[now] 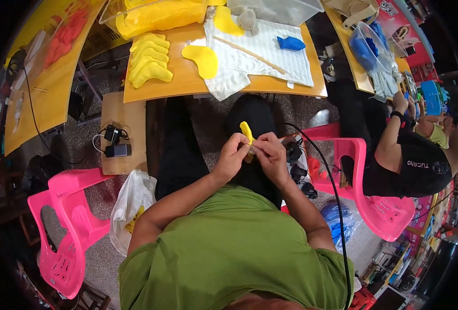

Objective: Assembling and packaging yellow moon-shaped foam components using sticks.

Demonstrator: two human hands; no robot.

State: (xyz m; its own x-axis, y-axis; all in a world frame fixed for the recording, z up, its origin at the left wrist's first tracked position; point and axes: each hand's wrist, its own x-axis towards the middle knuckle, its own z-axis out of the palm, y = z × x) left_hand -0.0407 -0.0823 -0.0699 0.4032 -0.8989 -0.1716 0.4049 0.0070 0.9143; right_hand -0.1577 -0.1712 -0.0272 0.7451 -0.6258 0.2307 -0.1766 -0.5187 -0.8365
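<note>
Above my lap, my left hand (231, 156) and my right hand (272, 155) meet, fingertips pinched together on a small yellow piece (246, 131). It sticks up between them, narrow and soft-looking; its lower end is hidden by my fingers. On the table (172, 92) ahead lies a flat yellow sock-shaped piece (202, 59). Left of it, several similar yellow pieces (149, 62) overlap in a row. A white cloth (270, 62) covers the table's right part, bearing a thin wooden stick (249, 54), a blue fish-shaped piece (291, 43) and another yellow piece (228, 21).
Clear bins (283, 11) stand at the table's far edge, the left one full of yellow pieces. Pink chairs (71, 222) flank me. A white bag (130, 206) sits at my left, and a black cable (332, 186) runs past my right arm. Another person (410, 160) sits at right.
</note>
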